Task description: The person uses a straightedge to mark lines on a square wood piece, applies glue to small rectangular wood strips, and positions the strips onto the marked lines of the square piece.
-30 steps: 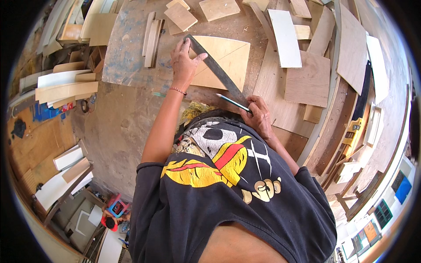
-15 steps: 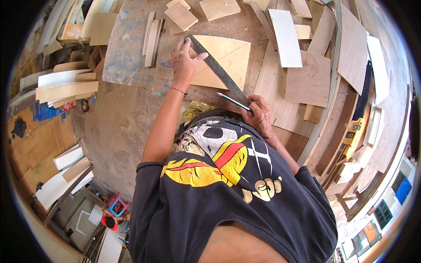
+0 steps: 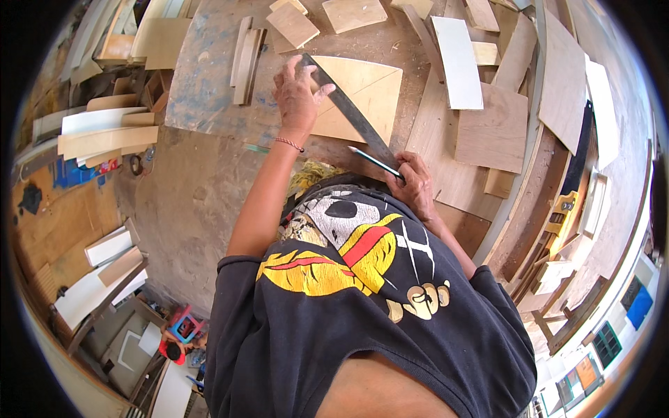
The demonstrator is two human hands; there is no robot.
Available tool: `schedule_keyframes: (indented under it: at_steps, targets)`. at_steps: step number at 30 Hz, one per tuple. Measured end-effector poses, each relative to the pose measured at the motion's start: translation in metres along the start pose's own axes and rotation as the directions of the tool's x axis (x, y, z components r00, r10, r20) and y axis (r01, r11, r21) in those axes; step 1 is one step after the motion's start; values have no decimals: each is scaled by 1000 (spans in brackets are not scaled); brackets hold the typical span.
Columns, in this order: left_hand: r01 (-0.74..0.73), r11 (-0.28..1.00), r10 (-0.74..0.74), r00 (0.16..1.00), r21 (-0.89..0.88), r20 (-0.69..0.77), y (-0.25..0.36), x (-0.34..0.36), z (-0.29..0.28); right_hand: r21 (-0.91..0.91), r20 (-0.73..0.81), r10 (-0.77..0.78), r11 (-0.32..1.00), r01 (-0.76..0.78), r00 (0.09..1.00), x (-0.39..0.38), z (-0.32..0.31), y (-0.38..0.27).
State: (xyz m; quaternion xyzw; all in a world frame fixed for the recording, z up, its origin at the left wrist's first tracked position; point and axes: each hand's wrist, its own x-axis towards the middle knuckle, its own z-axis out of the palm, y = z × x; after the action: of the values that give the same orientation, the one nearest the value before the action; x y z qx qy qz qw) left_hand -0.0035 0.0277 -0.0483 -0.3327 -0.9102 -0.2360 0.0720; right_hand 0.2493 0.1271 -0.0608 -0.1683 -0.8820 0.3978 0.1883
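Note:
A dark flat straightedge [image 3: 350, 113] lies diagonally across a pale plywood piece [image 3: 380, 101], which has a thin diagonal line drawn on it. At the straightedge's far end is my left hand [image 3: 298, 97], its thumb and bent fingers gripping the bar's edges. My right hand [image 3: 416, 184] is closed around the near end, close to my shirt. It also holds a pencil [image 3: 373, 161], whose tip points left, just below the plywood's lower edge. The right fingers partly hide the end of the straightedge.
Several plywood offcuts [image 3: 354, 14] lie along the bench's far side. Narrow strips [image 3: 249, 66] sit left of my left hand. A white board [image 3: 456, 63] and a brown square panel [image 3: 491, 129] are to the right. A yellow spirit level [image 3: 559, 212] rests farther right. Another person [image 3: 173, 348] is at lower left.
The whole view has shifted slightly, moving the scene a little to the right. Both hands keep their hold on the straightedge, and the pencil stays in my right hand.

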Motion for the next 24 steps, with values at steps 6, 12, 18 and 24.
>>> schedule_keyframes:
  at_steps: [6, 12, 18, 24]
  targets:
    - [-84, 991, 73, 992, 108, 98, -4, -3, 2, -4, -2, 0, 1000, 0, 1000, 2, -1, -2]
    - [-110, 973, 68, 977, 205, 203, 3, -6, -8, -19, -17, 90, 996, -90, 996, 9, -11, -14]
    - [-105, 966, 23, 945, 235, 326, 15, -4, -19, -186, -52, 288, 938, -293, 956, 45, -28, -27]
    - [-91, 979, 31, 952, 185, 303, 6, -8, -11, -246, -158, 153, 951, -189, 976, 80, -23, -30]
